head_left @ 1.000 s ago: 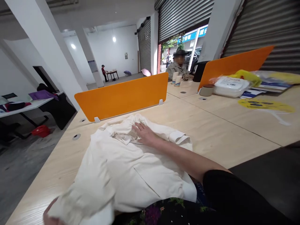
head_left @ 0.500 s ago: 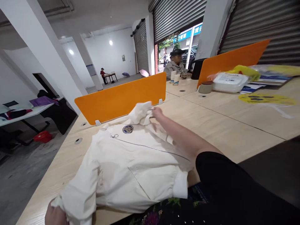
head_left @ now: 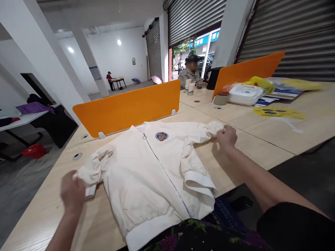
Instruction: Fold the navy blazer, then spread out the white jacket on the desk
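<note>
A white zip-front jacket [head_left: 154,170] lies face up and spread flat on a pale wooden desk [head_left: 261,139], its zipper closed and a round badge [head_left: 161,136] on the chest, seen from the head camera. The left hand [head_left: 72,191] grips the cuff of one sleeve at the near left of the desk, fingers curled shut around the fabric. The right hand [head_left: 227,136] clutches the end of the other sleeve, stretched out to the right, fingers closed on the bunched cloth. The jacket's hem hangs at the desk's near edge, against the person's floral clothing. Just behind the collar stands an orange divider panel [head_left: 128,108]. Farther back, a second person sits at the desk beside stacked paper cups [head_left: 188,86], and a plastic container [head_left: 244,94] rests near another orange panel [head_left: 246,71].
</note>
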Available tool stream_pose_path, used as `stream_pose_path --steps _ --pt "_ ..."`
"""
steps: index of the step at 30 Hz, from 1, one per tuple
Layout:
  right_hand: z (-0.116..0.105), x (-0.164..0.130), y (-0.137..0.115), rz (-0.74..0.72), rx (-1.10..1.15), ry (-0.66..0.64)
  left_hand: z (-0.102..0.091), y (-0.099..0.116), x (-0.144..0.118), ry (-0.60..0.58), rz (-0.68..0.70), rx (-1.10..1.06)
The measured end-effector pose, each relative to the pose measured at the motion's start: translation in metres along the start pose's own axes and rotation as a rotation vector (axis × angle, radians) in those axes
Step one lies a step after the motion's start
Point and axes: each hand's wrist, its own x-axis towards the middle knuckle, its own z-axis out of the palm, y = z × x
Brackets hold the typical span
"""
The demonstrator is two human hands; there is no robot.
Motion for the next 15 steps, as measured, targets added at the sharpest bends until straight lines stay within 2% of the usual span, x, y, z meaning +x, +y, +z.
stream_pose_path --steps 1,2,3,4,6,7,9,11,15 --pt "0.001 -0.012 -0.005 -0.028 0.048 -0.005 0.010 0.018 -0.012 -0.009 0.135 -0.033" --pt "0.002 -0.026 -0.014 -0.109 0.112 -0.069 0.020 0.035 -0.025 -0.065 0.311 -0.078" --pt "0.002 -0.043 -0.026 -0.257 0.187 -0.206 0.031 0.049 -0.038 -0.180 0.447 -0.080" --pt "0.000 -0.061 -0.041 -0.442 0.276 -0.396 0.040 0.060 -0.050 -0.286 0.537 -0.046" --pt "-0.006 -0.096 -0.072 -0.764 0.294 -0.711 0.053 0.068 -0.068 -0.443 0.614 0.051" --pt "-0.011 -0.110 -0.085 -0.891 0.262 -0.830 0.057 0.065 -0.073 -0.474 0.619 0.098" --pt "-0.022 -0.125 -0.097 -1.011 0.119 -0.969 0.061 0.051 -0.075 -0.474 0.623 0.147" --pt "-0.035 -0.121 -0.088 -0.911 -0.109 -1.001 0.061 0.034 -0.073 -0.451 0.651 0.154" --pt "-0.065 -0.082 -0.026 -0.370 -0.553 -0.984 0.057 0.015 -0.068 -0.453 0.693 0.123"
